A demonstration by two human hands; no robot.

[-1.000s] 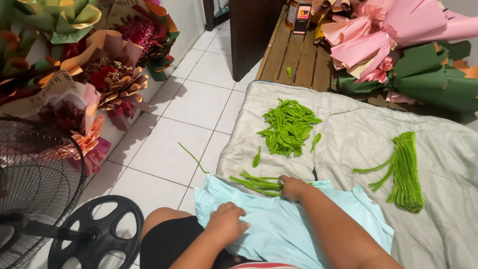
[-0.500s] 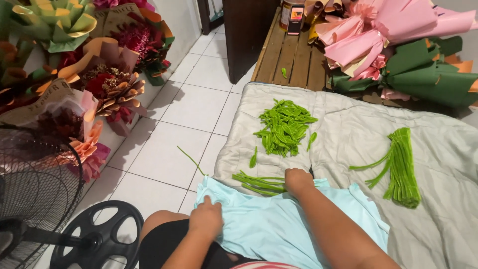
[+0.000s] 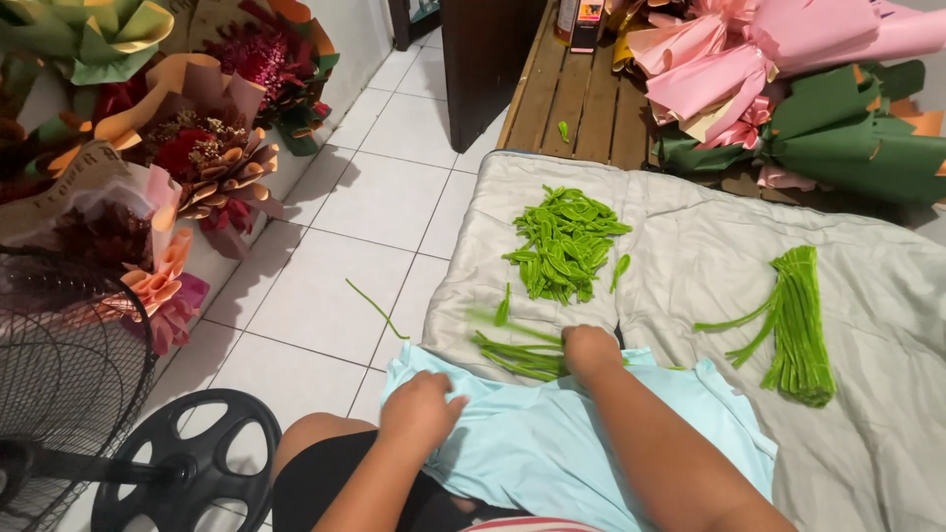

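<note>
Standing at the far end of the slatted wooden bench (image 3: 581, 99), a small upright carton with an orange and dark label (image 3: 588, 22) sits beside rolled pink paper wrappings (image 3: 769, 54) and folded green paper wraps (image 3: 852, 133). The right hand (image 3: 589, 352) is curled shut over a few loose green stems (image 3: 514, 357) lying on the grey quilted mat (image 3: 690, 246). The left hand (image 3: 422, 409), fingers bent, pinches the pale blue cloth (image 3: 552, 443); 0.5 s ago it lay flatter, further left on the cloth.
</note>
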